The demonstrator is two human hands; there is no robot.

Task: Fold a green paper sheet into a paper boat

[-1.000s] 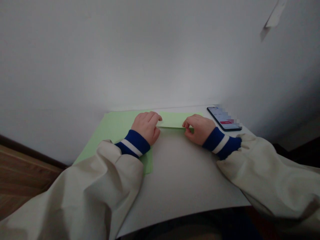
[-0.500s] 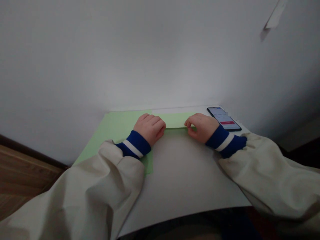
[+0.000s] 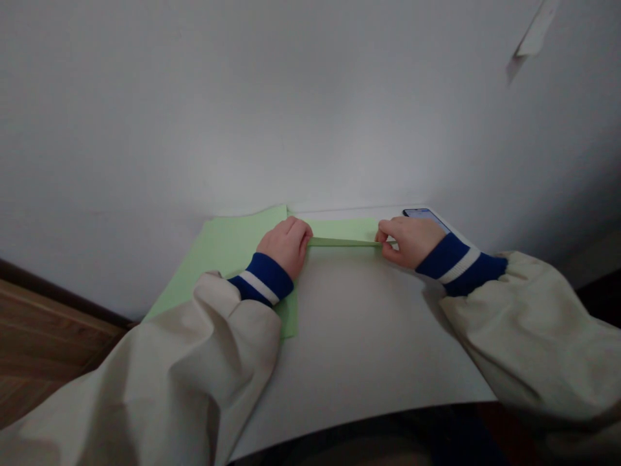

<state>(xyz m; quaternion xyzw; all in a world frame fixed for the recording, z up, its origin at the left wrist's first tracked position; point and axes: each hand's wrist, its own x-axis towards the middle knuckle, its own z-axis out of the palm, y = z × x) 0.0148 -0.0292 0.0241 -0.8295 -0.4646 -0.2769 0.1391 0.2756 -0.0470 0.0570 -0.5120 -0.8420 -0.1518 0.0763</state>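
Your right hand (image 3: 410, 243) pinches the raised fold (image 3: 344, 242) of a thin pale-green paper sheet (image 3: 233, 259) on a white board (image 3: 369, 343); your left hand (image 3: 284, 246) curls at the fold's other end, perhaps gripping. Light, soft paper: hold it by the edge.

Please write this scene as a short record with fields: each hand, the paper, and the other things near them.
Left hand: on the green paper, at one end of its folded strip
Right hand: pinching the strip's other end
Paper position: on a white surface
Nearby: phone, partly hidden behind the right hand
Behind: white wall
Sleeves: beige, with blue-and-white cuffs
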